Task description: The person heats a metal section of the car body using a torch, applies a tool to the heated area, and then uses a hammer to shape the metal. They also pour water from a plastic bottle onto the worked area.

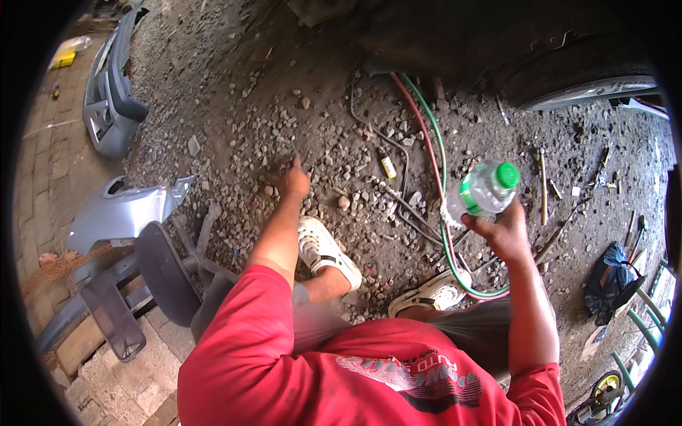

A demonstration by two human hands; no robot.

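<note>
My right hand (509,234) is wrapped round a clear plastic bottle (486,190) with a green cap and a green label band. The bottle is tilted, its cap toward the upper right, and its contents are hard to make out. My left hand (294,182) hangs over the gravel with one finger stretched out and nothing visible in it; its other fingers are partly hidden. Red and green hoses (435,142) run behind the bottle and curve down by my right shoe. A small yellow-and-white bottle (388,167) lies on the ground between my hands.
At the upper right is a wheel (590,89) under a dark vehicle body. Grey bumper (112,106) and silver body panel (128,213) lie at left, by a dark chair (165,273). A hammer (543,188), scattered tools and a dark blue bag (612,277) are at right.
</note>
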